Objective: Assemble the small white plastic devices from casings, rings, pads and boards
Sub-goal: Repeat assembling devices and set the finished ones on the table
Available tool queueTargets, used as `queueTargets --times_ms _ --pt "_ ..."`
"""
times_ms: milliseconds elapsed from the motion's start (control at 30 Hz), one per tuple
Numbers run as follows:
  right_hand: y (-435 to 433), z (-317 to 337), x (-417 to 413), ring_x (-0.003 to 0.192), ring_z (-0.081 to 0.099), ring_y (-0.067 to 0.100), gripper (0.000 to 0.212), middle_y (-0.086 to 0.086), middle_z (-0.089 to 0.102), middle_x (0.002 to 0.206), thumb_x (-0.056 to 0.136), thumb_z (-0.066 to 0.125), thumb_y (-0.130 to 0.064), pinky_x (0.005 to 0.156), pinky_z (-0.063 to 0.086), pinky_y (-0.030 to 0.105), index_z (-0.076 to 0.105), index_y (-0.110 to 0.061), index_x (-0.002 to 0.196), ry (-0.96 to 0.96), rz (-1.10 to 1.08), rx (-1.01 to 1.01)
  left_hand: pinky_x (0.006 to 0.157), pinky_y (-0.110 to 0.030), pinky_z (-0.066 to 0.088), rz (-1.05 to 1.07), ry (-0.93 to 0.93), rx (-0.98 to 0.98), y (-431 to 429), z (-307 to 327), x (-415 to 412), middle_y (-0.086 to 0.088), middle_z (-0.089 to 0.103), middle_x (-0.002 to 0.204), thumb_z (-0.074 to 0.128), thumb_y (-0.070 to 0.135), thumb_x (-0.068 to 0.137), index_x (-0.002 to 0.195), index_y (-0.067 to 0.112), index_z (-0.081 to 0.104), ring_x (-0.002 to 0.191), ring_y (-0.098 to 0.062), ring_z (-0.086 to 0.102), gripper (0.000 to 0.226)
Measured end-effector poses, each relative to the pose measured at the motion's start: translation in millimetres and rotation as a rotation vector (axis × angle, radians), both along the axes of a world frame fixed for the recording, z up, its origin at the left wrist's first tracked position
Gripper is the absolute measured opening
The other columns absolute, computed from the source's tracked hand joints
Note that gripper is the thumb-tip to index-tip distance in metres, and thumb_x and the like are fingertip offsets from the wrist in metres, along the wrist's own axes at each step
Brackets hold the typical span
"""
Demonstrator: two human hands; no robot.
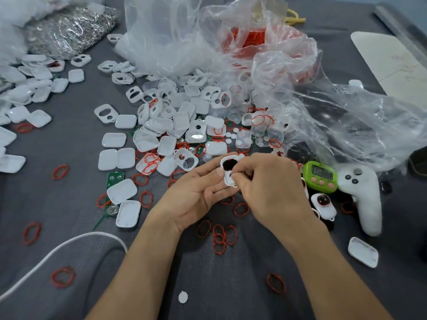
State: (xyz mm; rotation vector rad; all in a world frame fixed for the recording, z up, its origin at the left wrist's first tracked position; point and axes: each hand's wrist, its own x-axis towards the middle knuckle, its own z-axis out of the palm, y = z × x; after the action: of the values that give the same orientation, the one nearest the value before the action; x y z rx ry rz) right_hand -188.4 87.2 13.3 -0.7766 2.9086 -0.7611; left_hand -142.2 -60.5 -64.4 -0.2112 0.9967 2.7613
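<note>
My left hand (196, 192) holds a small white casing (227, 166) with a dark oval opening, thumb and fingers curled round its lower end. My right hand (265, 181) pinches at the same casing from the right, its fingertips on the lower part. What they pinch is too small to tell. A heap of white casing halves (175, 125) lies just beyond the hands. Red rings (218, 236) are scattered on the grey cloth near my wrists. A green board (115, 177) lies to the left, and a white round pad (183, 297) lies between my forearms.
Crumpled clear plastic bags (265, 65) fill the back and right. A bag of metal clips (69, 33) sits at the back left. A green timer (321, 176), a white controller (362, 197) and an assembled device (323, 204) lie to the right. A white cable (57, 248) runs along the lower left.
</note>
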Motion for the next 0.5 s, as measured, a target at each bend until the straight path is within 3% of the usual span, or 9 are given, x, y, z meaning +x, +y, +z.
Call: queueTargets --times_ms 200,500 --pt "-8.1 3.9 9.3 0.077 0.064 0.029 0.011 -0.001 0.072 0.075 0.089 0.072 -0.030 0.074 0.044 0.035 0.079 -0.028 0.081 0.084 -0.087 0.062 0.091 -0.028 0.057 -0.014 0.025 0.013 0.5 -1.9 -0.3 -0.005 0.071 0.129 0.082 0.027 0.084 0.127 0.020 0.073 0.116 -0.017 0.070 0.045" --pt "-3.5 5.7 3.1 0.078 0.063 0.025 0.010 -0.003 0.070 0.077 0.089 0.072 -0.018 0.079 0.052 0.040 0.079 -0.023 0.084 -0.046 -0.077 -0.029 0.086 -0.028 0.059 -0.004 -0.003 0.007 -0.5 -2.6 0.4 -0.006 0.074 0.122 0.072 0.023 0.088 0.124 0.020 0.075 0.110 -0.017 0.072 0.036"
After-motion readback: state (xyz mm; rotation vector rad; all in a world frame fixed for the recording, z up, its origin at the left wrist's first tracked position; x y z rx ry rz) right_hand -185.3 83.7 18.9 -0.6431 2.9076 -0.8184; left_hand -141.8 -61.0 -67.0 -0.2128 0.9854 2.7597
